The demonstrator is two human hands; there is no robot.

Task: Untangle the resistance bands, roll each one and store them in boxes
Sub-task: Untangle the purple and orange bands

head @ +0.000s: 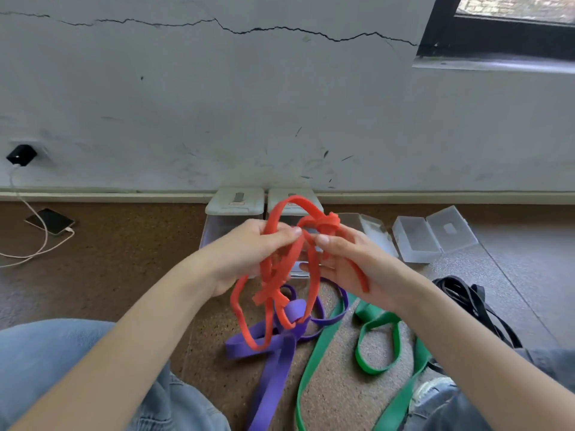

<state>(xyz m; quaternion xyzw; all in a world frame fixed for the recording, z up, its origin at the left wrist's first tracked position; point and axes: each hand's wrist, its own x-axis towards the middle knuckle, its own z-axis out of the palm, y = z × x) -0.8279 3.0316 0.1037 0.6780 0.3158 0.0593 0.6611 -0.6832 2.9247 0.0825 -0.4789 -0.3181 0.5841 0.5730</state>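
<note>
Above the floor, the left hand [249,250] and right hand [345,259] both pinch the red band [311,275]; loosening its top knot [325,223] gently, not tugging, seems wisest.

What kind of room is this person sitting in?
Probably a plain room at home or a small workout space. The person sits on a speckled floor by a cracked wall, resistance bands like the purple band around, a phone charging nearby.
</note>
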